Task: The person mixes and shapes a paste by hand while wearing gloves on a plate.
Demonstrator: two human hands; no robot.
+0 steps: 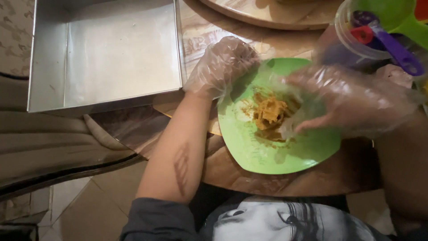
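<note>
A green square plate [267, 156] sits on a round wooden table, with a lump of orange-brown food [270, 114] in its middle. My left hand [221, 66], in a clear plastic glove, grips the plate's upper left rim. My right hand [352, 100], also gloved, reaches over the plate from the right, its fingertips touching the right side of the food. Whether the fingers pinch the food cannot be told through the blurred glove.
An empty square metal baking tin [111, 53] stands at the upper left. A clear plastic tub [356, 40] with green, red and purple measuring scoops [397, 51] is at the upper right. A round wooden board [267, 13] lies at the top. Tiled floor [89, 209] shows below left.
</note>
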